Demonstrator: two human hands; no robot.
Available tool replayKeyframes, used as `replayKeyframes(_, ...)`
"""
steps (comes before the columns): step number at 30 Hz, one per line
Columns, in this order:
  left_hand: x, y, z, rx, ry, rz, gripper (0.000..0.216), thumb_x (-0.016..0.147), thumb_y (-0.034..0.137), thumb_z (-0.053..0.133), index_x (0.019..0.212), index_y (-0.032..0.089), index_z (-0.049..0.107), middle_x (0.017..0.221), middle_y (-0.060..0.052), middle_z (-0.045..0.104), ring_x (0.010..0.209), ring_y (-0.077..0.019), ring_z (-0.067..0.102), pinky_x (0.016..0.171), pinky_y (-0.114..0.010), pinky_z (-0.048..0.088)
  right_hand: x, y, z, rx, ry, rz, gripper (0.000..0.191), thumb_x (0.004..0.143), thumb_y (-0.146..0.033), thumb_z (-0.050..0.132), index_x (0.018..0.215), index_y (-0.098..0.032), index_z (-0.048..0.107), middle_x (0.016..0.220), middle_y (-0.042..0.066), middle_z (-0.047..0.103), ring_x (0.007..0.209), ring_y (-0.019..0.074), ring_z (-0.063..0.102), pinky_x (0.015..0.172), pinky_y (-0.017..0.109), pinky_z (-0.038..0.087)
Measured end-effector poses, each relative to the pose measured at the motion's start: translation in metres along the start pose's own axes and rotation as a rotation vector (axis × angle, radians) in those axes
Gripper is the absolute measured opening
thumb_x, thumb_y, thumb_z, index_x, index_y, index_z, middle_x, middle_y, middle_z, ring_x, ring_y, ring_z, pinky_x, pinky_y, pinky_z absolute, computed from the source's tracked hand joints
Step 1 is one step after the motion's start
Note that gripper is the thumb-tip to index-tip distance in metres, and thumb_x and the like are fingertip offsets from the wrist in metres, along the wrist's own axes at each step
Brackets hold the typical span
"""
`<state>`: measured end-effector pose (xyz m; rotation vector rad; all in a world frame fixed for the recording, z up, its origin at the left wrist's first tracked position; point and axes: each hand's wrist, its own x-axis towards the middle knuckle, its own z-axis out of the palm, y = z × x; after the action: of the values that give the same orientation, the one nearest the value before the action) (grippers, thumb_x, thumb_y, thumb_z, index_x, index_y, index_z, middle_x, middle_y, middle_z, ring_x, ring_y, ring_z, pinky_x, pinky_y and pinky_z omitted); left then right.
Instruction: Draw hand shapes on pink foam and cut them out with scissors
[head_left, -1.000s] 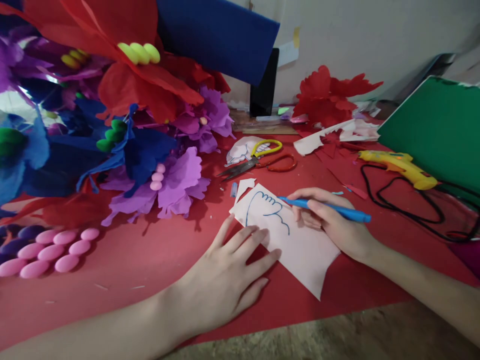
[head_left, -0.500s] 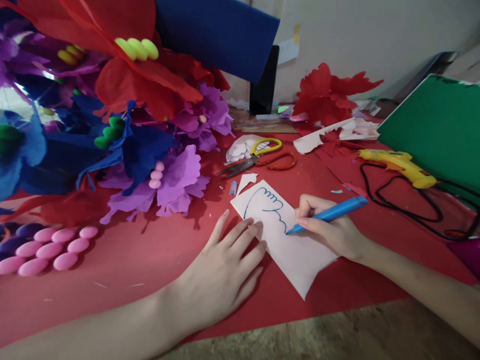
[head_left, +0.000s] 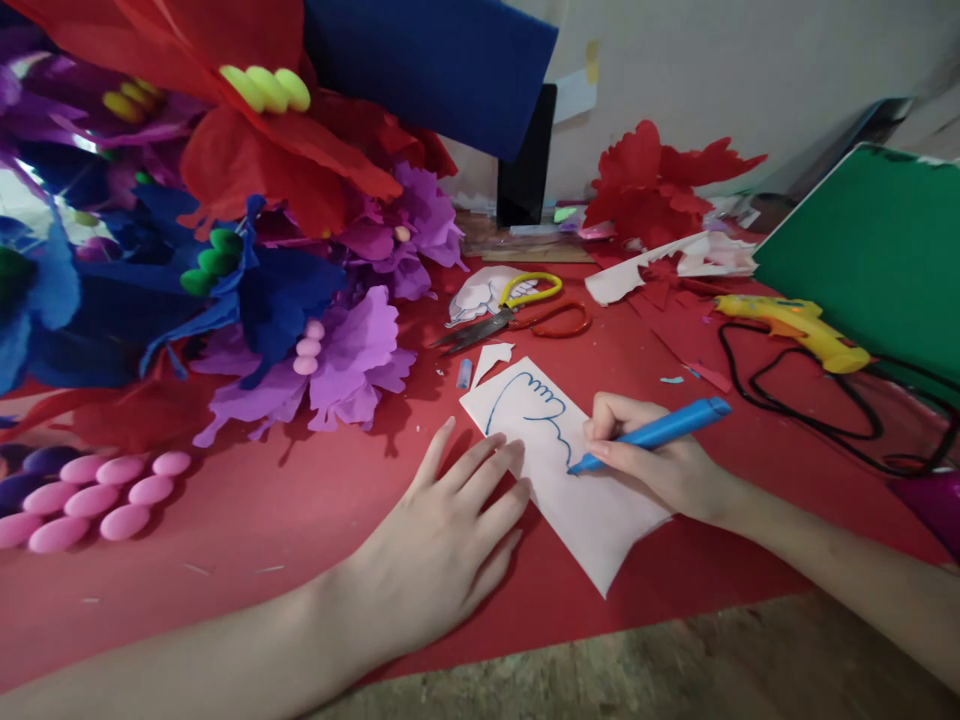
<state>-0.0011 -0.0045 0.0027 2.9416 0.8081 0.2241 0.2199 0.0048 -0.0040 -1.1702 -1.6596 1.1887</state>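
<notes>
A piece of white paper (head_left: 592, 530) lies on the red table covering (head_left: 330, 540), marked with a wavy blue outline. My right hand (head_left: 660, 455) grips a blue marker (head_left: 675, 422), its tip touching the paper at the lower end of the line. My left hand (head_left: 450, 540) rests flat with fingers spread, the fingertips on the paper's left edge. Just past the paper are a small blue marker cap (head_left: 464, 374) and a white paper scrap (head_left: 493, 360). Scissors (head_left: 501, 322) with one yellow and one red handle lie beyond, partly over a drawn paper cutout (head_left: 480, 292).
Large red, blue and purple flowers (head_left: 352, 350) crowd the left side. Pink egg-shaped pieces (head_left: 94, 500) lie in rows below them. At right are a yellow glue gun (head_left: 799, 330) with a black cord and a green board (head_left: 862, 250). A red flower (head_left: 660, 185) sits at the back.
The marker tip has moved slightly down and left, lengthening the blue line a little. My left hand stays in place on the paper. The whole view has shifted slightly.
</notes>
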Motion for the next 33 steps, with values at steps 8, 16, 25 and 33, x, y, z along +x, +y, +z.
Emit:
replayKeyframes(8,-0.0002,-0.0012,0.0005,0.002,0.005,-0.012,0.03,0.09,0.025,0.033,0.11,0.016,0.054,0.127,-0.012,0.051,0.121,-0.0269,0.043,0.102,-0.058,0.025,-0.0001,-0.0041,0.0014,0.044,0.023,0.032,0.02,0.067,-0.023,0.048,0.052,-0.017,0.036,0.046,-0.005,0.035,0.042,0.0054,0.029,0.039,0.018,0.022)
replayKeyframes(16,0.0002,0.0011,0.0011,0.002,0.032,-0.014,0.03,0.09,0.026,0.035,0.109,0.016,0.055,0.126,-0.012,0.052,0.12,-0.0267,0.044,0.102,-0.057,0.026,-0.0003,-0.0016,0.0003,0.078,-0.014,0.022,0.02,0.067,-0.02,0.047,0.051,-0.018,0.035,0.044,-0.006,0.032,0.041,0.0054,0.027,0.039,0.018,0.022)
replayKeyframes(25,0.0006,-0.0013,-0.0012,-0.008,-0.014,-0.007,0.032,0.09,0.024,0.032,0.11,0.016,0.055,0.128,-0.013,0.051,0.121,-0.0286,0.043,0.101,-0.059,0.026,-0.0021,-0.0027,-0.0011,0.041,-0.076,0.013,0.019,0.069,-0.02,0.048,0.054,-0.017,0.036,0.047,-0.006,0.035,0.043,0.0055,0.03,0.041,0.018,0.025)
replayKeyframes(33,0.0,-0.0008,0.0032,-0.003,0.06,-0.018,0.027,0.088,0.027,0.04,0.107,0.017,0.055,0.126,-0.01,0.053,0.119,-0.0261,0.045,0.103,-0.056,0.027,-0.0013,-0.0045,-0.0021,0.042,-0.15,0.012,0.019,0.069,-0.022,0.048,0.056,-0.017,0.036,0.047,-0.005,0.037,0.043,0.0052,0.031,0.04,0.017,0.025)
